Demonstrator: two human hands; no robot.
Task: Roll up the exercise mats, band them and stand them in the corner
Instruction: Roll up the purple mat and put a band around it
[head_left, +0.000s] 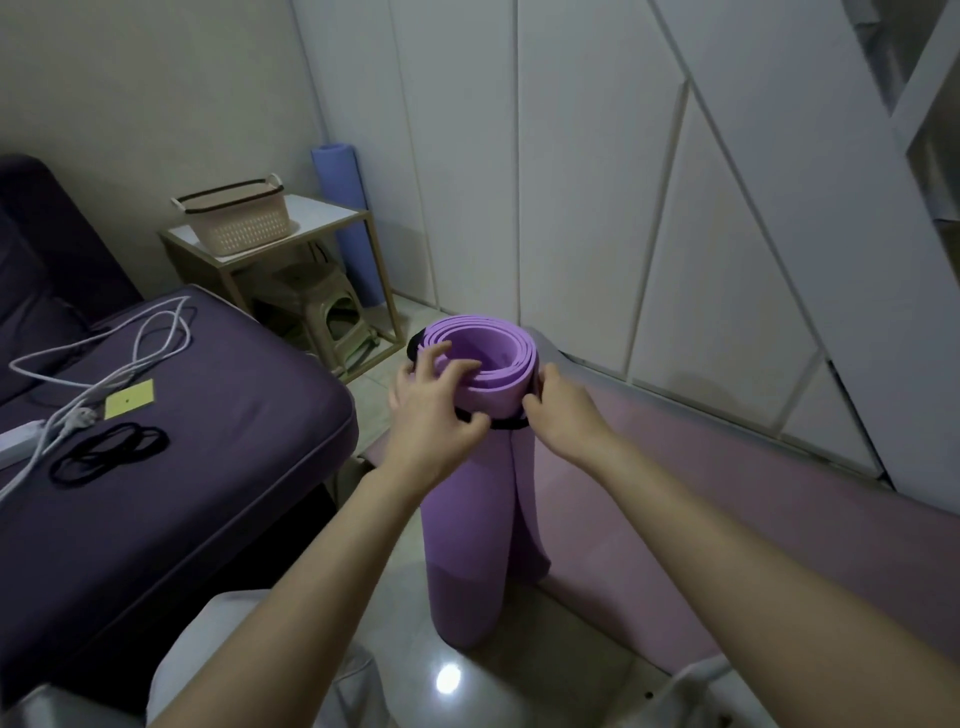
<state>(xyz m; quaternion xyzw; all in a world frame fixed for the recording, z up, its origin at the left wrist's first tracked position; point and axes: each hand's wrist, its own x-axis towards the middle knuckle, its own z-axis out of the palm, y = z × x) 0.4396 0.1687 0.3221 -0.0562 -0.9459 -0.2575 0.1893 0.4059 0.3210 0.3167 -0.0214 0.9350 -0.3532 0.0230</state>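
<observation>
Rolled mat (478, 519) stands upright on the floor (545, 639), frame centre. Your left hand (431, 410) grips its top rim; your right hand (563, 410) pinches the black band (506, 423). Draw it down evenly, keeping the roll tight.

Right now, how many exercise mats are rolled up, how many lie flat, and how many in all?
Rolled: 2, the purple mat and the blue mat
Flat: 1, the pink mat
Total: 3
</observation>
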